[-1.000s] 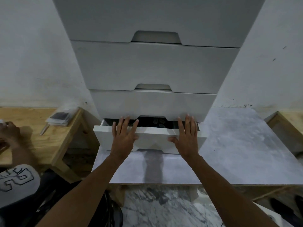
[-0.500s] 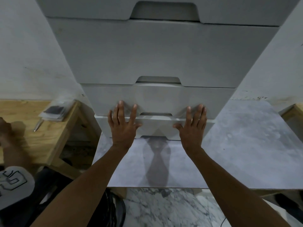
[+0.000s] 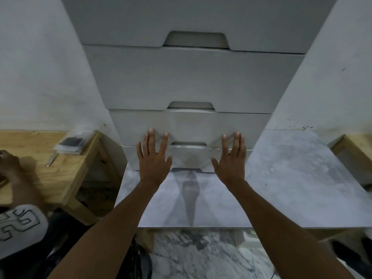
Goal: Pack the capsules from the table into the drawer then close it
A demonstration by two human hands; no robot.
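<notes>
A white chest of drawers stands on the grey marbled table (image 3: 291, 188). Its lowest drawer (image 3: 189, 158) is pushed in, its front nearly level with the drawer above. My left hand (image 3: 154, 158) presses flat on the left part of that front, fingers straight and spread. My right hand (image 3: 231, 159) presses flat on the right part in the same way. My fingertips reach up onto the drawer above. No capsules are in sight; the drawer's inside is hidden.
A wooden table (image 3: 40, 164) stands at the left with a clear packet (image 3: 70, 143) and a pen (image 3: 51, 160) on it. Another person's hand (image 3: 8, 164) rests there. A wooden edge (image 3: 350, 150) shows at the far right. White walls flank the chest.
The lowest drawer slid from partly open, its dark contents showing, to pushed in under both my flat hands. The camera has moved closer to the chest.
</notes>
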